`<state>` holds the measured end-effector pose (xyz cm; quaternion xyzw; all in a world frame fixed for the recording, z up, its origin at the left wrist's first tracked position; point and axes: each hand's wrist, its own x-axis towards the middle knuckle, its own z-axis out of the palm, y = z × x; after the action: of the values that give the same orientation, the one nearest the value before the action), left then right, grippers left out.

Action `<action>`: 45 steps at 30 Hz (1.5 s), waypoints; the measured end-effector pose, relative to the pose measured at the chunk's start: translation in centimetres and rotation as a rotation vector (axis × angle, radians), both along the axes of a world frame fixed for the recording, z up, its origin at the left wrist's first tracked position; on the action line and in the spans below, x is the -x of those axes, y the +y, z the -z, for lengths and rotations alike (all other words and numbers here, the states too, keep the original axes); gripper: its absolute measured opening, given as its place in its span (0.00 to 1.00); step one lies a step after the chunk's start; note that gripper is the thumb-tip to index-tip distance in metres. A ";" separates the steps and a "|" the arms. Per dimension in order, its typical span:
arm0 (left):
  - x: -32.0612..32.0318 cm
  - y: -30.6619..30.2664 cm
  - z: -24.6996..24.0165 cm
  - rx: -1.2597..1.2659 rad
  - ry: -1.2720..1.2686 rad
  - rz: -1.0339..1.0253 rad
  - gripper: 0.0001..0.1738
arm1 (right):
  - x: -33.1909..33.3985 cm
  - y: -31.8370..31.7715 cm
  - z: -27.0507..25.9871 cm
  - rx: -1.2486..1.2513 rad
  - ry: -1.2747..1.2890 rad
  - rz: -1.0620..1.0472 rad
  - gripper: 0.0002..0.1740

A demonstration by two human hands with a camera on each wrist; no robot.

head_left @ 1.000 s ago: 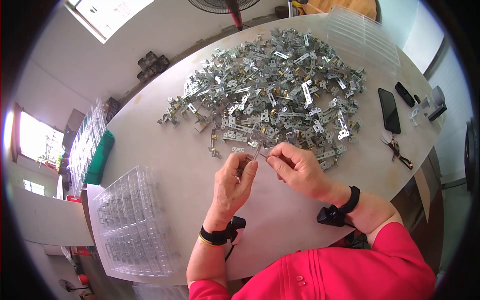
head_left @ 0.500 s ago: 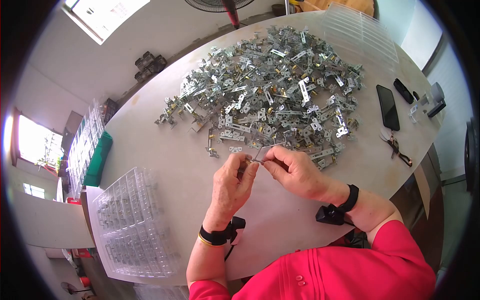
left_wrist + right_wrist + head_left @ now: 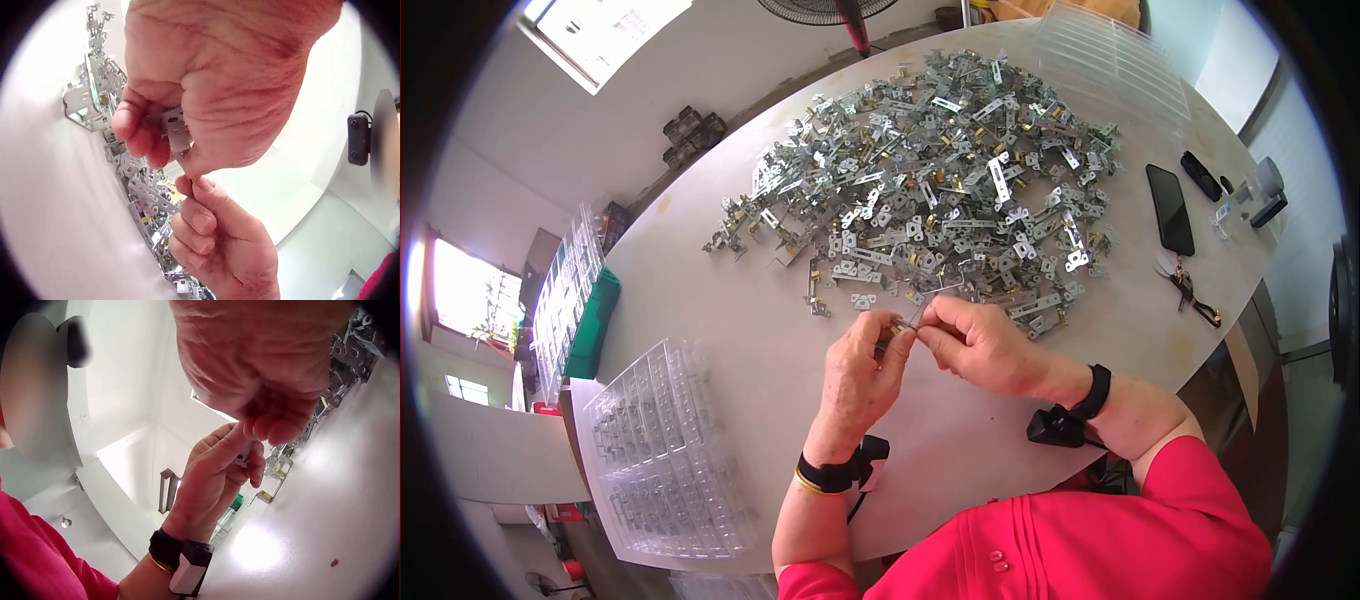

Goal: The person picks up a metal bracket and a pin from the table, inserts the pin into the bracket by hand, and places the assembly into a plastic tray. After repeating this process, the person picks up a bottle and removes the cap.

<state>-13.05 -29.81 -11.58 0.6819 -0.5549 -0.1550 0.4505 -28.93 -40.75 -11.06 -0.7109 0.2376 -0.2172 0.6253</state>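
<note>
Curled around a small grey metal bracket point(image 3: 179, 139), my left hand point(image 3: 858, 375) is held over the table just in front of a pile of similar metal brackets point(image 3: 940, 170). Its fingers and palm cover much of that piece. My right hand point(image 3: 985, 345) meets it from the right, thumb and forefinger pinched at the tip of the left thumb. A thin metal piece point(image 3: 916, 314) shows between the two hands in the head view; its lower part is hidden by fingertips. In the right wrist view, part of the bracket point(image 3: 242, 457) peeks out from the left hand.
Clear compartment trays point(image 3: 665, 450) holding small parts lie at the left. A green box point(image 3: 593, 325) with a clear tray leans beyond them. At the right are a phone point(image 3: 1170, 210), small snips point(image 3: 1190, 298) and a clear stand point(image 3: 1245, 205). Another clear tray point(image 3: 1115, 70) lies at the back.
The right fingertips have shifted slightly left and down, closing up to the left thumb tip. The thin metal piece between the hands has changed its angle. The left hand stays nearly still.
</note>
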 end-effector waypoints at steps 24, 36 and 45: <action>-1.2 0.6 -1.1 -0.323 0.539 0.225 0.18 | -0.1 -1.1 1.3 -0.234 -0.331 0.011 0.09; -0.3 -0.1 -0.9 0.020 0.003 0.072 0.11 | -0.5 -0.9 1.3 -0.312 -0.370 0.103 0.07; -0.9 -0.3 -0.9 0.145 -0.201 -0.021 0.09 | -0.6 -1.0 1.3 -0.225 -0.377 0.127 0.08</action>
<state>-12.14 -30.11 -10.71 0.6653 -0.6001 -0.0405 0.4423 -28.28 -41.71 -12.34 -0.5673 0.1835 -0.3572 0.7189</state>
